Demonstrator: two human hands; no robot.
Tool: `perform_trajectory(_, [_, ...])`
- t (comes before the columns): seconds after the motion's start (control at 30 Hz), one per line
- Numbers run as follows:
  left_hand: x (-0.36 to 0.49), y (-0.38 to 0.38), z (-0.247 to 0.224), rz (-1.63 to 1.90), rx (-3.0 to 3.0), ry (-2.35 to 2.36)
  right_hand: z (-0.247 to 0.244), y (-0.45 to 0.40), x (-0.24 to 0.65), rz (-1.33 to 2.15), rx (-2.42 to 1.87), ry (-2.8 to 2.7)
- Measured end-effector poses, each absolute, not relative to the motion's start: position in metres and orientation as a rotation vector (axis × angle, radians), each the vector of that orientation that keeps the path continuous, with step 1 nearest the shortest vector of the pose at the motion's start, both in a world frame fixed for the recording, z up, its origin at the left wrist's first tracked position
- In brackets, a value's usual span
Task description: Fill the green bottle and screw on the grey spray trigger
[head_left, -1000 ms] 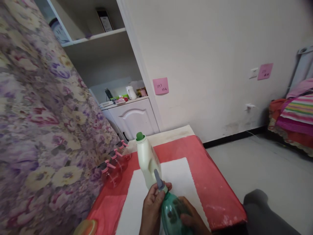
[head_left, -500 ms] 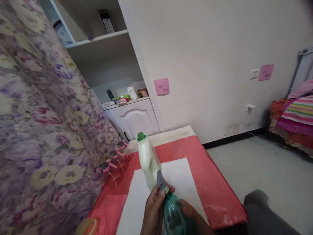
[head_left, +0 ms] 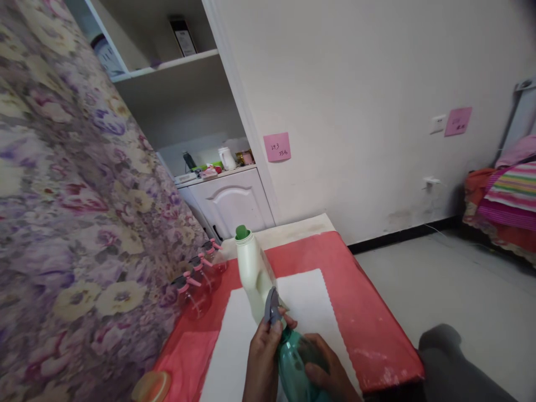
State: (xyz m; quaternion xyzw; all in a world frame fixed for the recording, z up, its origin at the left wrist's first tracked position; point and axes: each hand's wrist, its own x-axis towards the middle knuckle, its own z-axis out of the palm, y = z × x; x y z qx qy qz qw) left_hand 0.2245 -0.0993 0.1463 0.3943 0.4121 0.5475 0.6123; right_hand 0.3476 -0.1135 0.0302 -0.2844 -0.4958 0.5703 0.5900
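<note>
Green, rounded, translucent plastic bottle (head_left: 292,365) is running off bottom centre. Left hand (head_left: 263,349) is gripping its neck, right hand (head_left: 329,365) its body.

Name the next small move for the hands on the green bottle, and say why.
Probably twist the grey spray head with the left hand: that hand grips around its base, while the right hand braces the body of the green bottle.
</note>
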Motion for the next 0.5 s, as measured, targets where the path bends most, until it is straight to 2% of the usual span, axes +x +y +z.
perform_trajectory(0.17, [0.224, -0.099, 0.144, 1.243, 0.904, 0.907, 0.037, -0.116, 0.351, 1.269, -0.716, -1.100])
perform_trajectory(0.33, [0.227, -0.102, 0.149, 1.185, 0.869, 0.831, 0.051, -0.121, 0.348, 1.582, -0.575, -0.949])
perform_trajectory(0.5, [0.233, -0.103, 0.147, 1.193, 0.786, 0.806, 0.063, -0.117, 0.343, 1.693, -0.520, -0.806])
